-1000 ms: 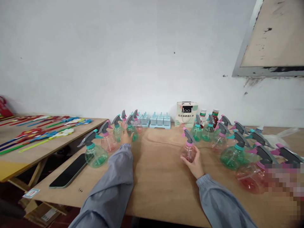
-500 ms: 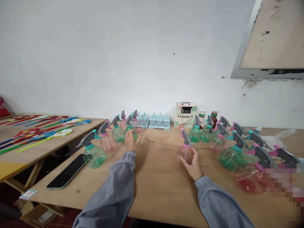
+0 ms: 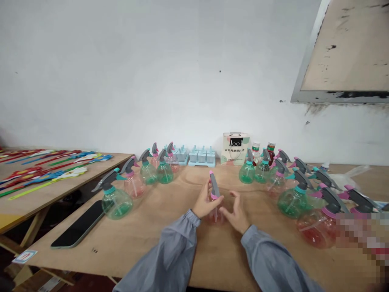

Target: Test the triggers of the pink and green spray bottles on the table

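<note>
I am closing my left hand (image 3: 204, 202) around the pink spray bottle (image 3: 215, 205), fingers at its collar, while my right hand (image 3: 234, 211) is hovering open just beside it. Its head is sitting on; bottles are standing at both sides.

There is only one camera, and it sits on the person's head, so it looks forward and a little down over the wooden counter (image 3: 188, 247) toward the white wall (image 3: 152, 73) behind it. The person's own two arms come in from the bottom edge, close to the camera. The far row of things by the wall looks small, and a second counter (image 3: 45, 194) shows at the left side.
</note>
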`<action>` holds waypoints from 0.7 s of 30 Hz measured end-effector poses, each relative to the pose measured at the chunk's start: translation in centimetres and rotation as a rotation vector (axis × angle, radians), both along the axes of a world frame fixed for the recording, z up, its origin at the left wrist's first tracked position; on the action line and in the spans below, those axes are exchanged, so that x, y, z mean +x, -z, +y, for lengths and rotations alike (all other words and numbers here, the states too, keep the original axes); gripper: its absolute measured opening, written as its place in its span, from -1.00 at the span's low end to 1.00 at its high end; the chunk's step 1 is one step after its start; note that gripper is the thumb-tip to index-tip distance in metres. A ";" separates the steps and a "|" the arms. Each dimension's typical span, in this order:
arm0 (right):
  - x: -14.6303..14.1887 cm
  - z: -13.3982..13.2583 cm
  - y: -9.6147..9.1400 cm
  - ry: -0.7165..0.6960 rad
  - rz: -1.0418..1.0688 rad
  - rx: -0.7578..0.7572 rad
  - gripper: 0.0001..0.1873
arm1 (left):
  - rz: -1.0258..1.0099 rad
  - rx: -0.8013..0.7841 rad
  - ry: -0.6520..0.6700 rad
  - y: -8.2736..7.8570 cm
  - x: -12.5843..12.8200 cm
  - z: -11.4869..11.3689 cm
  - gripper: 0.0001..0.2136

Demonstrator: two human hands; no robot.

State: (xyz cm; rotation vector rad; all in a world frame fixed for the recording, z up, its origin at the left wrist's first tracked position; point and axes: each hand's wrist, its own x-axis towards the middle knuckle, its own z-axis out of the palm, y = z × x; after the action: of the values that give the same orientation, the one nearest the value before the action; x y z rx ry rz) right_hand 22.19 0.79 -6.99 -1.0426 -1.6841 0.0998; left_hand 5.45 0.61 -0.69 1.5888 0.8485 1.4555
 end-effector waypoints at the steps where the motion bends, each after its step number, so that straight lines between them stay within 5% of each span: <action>1: 1.3 1.4 -0.8 0.068 0.053 0.009 -0.32 | -0.015 -0.016 0.009 0.0 -0.4 0.1 -0.26; 5: 6.5 8.4 -3.8 0.429 0.187 0.093 -0.21 | -0.043 -0.014 -0.026 0.0 -1.8 0.5 -0.38; 10: 9.1 14.0 -3.7 0.505 0.153 -0.030 0.03 | -0.069 -0.050 0.046 -1.2 -2.4 0.1 -0.36; 15: 8.7 14.2 -2.0 0.515 0.152 -0.097 0.04 | -0.133 -0.189 0.085 -2.7 -2.8 -0.9 -0.42; 21: 8.3 10.1 -0.4 0.492 0.137 -0.003 0.08 | -0.303 -0.319 0.260 -3.3 -3.4 -1.0 -0.40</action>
State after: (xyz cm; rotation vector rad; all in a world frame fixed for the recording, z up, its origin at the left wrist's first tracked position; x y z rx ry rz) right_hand 30.51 10.92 -6.58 -1.3902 -1.2664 -0.1430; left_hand 2.09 -0.40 2.56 1.1573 0.6331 1.2610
